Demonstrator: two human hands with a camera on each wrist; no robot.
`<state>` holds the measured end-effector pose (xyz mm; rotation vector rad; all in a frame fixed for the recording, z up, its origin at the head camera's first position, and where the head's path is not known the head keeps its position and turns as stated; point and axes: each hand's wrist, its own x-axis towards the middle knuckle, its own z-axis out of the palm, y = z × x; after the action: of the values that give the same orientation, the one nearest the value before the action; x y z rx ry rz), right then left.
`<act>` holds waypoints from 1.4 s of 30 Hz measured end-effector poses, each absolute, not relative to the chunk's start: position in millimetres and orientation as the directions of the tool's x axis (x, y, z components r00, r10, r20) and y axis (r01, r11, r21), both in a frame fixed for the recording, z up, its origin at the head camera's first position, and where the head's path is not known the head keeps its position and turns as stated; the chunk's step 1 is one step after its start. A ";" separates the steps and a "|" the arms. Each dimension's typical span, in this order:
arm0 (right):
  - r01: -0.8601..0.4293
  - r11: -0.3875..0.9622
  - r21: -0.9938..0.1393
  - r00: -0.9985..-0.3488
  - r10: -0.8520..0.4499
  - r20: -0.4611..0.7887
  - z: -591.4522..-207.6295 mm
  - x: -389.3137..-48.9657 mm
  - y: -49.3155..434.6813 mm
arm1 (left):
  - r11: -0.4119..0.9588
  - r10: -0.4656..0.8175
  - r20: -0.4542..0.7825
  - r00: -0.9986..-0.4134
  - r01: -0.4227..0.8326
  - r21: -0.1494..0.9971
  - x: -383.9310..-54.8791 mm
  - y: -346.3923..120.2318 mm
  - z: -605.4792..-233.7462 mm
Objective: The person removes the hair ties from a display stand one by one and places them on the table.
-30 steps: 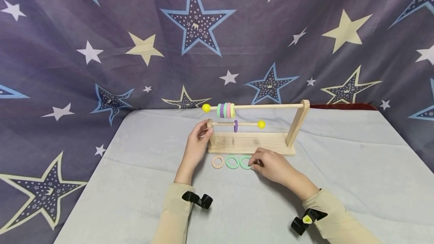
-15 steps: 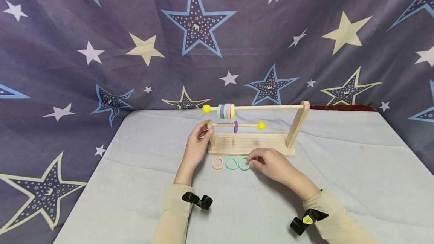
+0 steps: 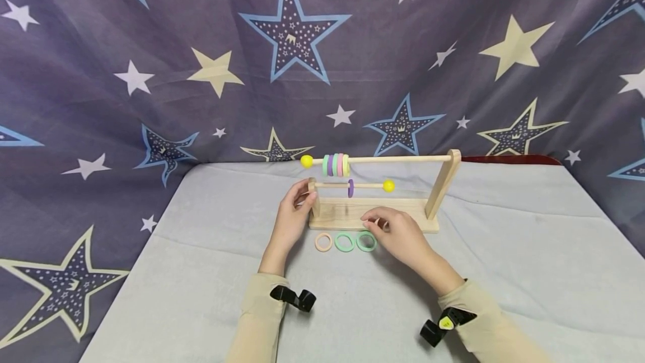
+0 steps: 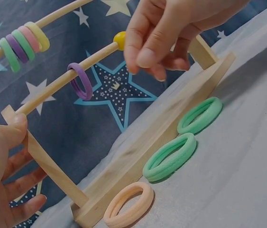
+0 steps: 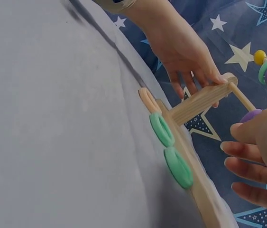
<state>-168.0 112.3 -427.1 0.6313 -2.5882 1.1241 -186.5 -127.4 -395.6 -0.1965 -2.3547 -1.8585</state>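
My left hand (image 3: pixel 294 209) pinches the short post (image 4: pixel 52 166) of a wooden stand (image 3: pixel 332 217) between thumb and fingers. From that post a lower rod runs right, carrying one purple hair tie (image 4: pixel 87 86) and ending in a yellow ball (image 3: pixel 388 185). My right hand (image 3: pixel 400 237) hovers over the stand's front edge with fingers loosely bent and nothing between them. Below it on the cloth lies a green hair tie (image 4: pixel 205 122), beside a second green hair tie (image 4: pixel 173 166) and a peach hair tie (image 4: pixel 134 214), all in a row.
Several pastel hair ties (image 3: pixel 335 165) hang on the upper rod (image 3: pixel 398 159), near its yellow end ball (image 3: pixel 307 161). The tall post (image 3: pixel 443 184) stands at the right end. A grey cloth (image 3: pixel 201 307) covers the table, with a star-patterned curtain (image 3: pixel 353 27) behind.
My right hand has let go of the right green hair tie, which shifted slightly left and then back right, and has risen toward the stand. My left hand has kept its place.
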 end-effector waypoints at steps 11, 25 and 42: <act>-0.448 0.532 -0.718 -0.884 -0.147 0.443 -427.8 -179.1 93.5 | 0.228 0.020 0.190 -0.982 0.189 0.955 -186.8 -127.8 -396.0; -0.378 0.387 -0.841 -0.914 -0.011 0.405 -427.6 -189.3 77.9 | 0.224 0.015 0.199 -0.980 0.197 0.955 -187.2 -127.9 -395.7; -0.302 0.341 -0.890 -0.948 -0.007 0.318 -429.8 -193.0 72.8 | 0.220 0.020 0.188 -0.982 0.188 0.957 -187.0 -127.0 -396.5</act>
<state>-193.0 72.8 -429.8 0.2772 -2.3487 1.6446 -187.0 -127.0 -396.5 -0.2009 -2.3441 -1.8709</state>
